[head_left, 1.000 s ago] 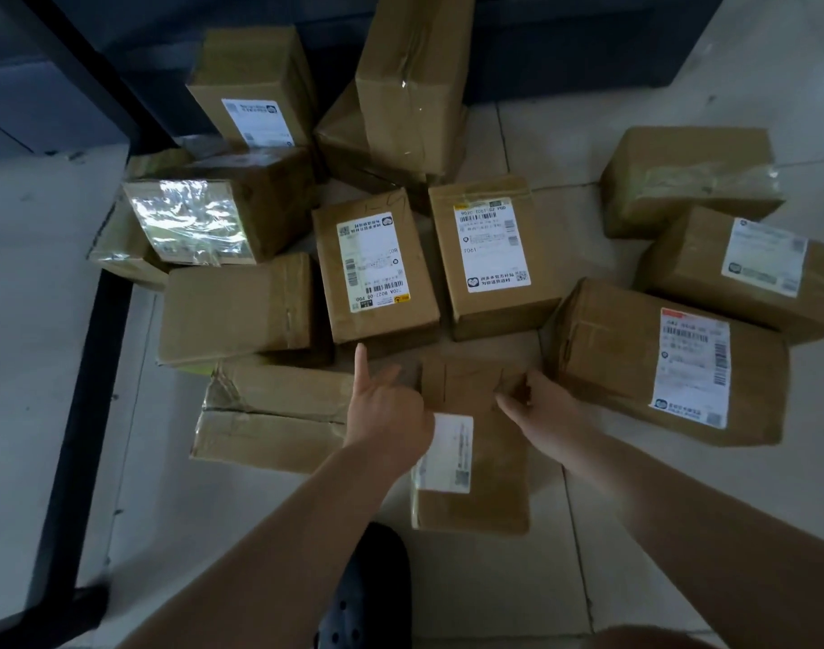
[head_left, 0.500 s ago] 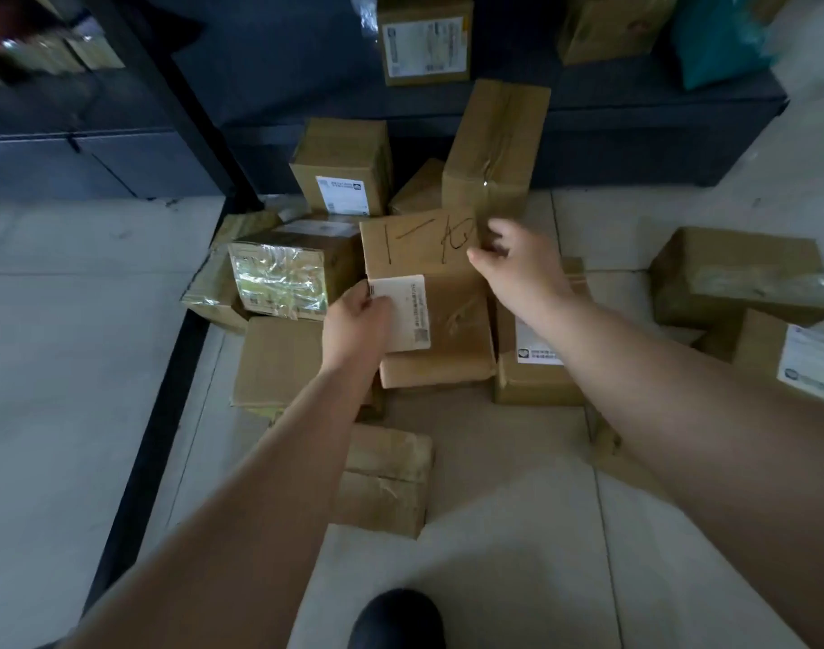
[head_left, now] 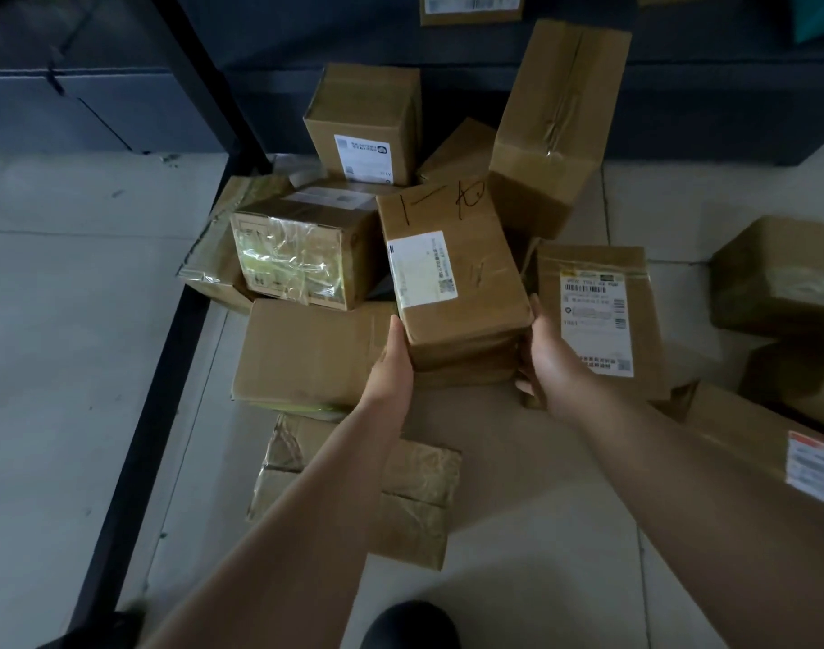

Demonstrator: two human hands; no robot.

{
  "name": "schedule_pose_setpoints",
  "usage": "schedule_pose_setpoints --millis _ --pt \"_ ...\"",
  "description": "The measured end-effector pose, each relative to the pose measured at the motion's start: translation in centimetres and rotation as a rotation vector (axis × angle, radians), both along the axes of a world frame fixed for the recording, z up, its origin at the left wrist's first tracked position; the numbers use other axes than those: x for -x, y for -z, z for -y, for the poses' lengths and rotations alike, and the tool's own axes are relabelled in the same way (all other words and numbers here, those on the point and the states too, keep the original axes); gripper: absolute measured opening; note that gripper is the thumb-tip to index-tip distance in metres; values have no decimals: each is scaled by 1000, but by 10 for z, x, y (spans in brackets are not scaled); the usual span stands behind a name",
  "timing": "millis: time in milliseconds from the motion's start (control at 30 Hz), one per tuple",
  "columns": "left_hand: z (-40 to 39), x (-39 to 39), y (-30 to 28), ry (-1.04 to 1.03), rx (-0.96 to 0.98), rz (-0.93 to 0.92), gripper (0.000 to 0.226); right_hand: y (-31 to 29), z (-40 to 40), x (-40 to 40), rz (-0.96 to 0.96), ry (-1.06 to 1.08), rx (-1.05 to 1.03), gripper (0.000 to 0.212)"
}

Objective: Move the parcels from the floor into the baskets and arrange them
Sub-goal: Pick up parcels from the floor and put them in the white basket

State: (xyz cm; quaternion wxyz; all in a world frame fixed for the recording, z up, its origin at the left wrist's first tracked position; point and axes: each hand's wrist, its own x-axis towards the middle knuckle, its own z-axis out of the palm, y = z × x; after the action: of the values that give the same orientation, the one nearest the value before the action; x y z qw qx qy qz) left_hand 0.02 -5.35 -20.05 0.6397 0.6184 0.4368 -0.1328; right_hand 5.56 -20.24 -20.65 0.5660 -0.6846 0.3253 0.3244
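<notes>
Got the marked parcel [head_left: 452, 278] lifted over the floor pile, left hand [head_left: 393, 367] and right hand [head_left: 548, 363] clamped on its near sides. Side grip only, so it could slip and knock the leaning tall box [head_left: 555, 124].

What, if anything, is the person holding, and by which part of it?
A marker-scribbled cardboard parcel, held between both hands at its near end: the left hand grips the near left edge, the right hand the near right edge.
</notes>
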Motion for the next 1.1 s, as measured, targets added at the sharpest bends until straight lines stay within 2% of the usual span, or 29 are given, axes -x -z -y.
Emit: schedule_pose_setpoints --millis 67,200,333,433,533,600,633,700,867,933,1033,1100 --pt "-4 -6 -3 -50 39 -4 42 -4 -5 -2 6 23 -32 83" --pt "-13 -9 -32 -77 14 -32 45 -38 -4 -2 28 -34 -87 85" --pt "-2 5 -113 -56 55 -83 39 -129 7 -4 70 -86 -34 72" --pt "10 14 -187 -96 84 -82 48 -218 9 -8 131 -139 2 72" --pt "12 13 -280 -153 83 -29 47 -315 11 -4 158 -139 -41 55" --pt "8 14 -366 -157 87 18 47 -399 15 5 195 -120 -79 38" --pt "7 14 -419 -138 92 47 51 -449 16 11 229 -101 -99 36" --pt "11 16 -495 -155 99 68 61 -520 20 19 250 -56 -132 37" --pt "-1 48 -754 -204 116 226 54 -764 10 45 386 -111 -203 60" --pt "-12 66 -842 -218 72 305 57 -846 1 61 460 -146 -256 54" --pt "-36 106 -945 -230 3 432 49 -937 -23 87 575 -204 -315 56" --pt "-53 138 -994 -238 -34 501 49 -983 -43 107 630 -256 -359 48"
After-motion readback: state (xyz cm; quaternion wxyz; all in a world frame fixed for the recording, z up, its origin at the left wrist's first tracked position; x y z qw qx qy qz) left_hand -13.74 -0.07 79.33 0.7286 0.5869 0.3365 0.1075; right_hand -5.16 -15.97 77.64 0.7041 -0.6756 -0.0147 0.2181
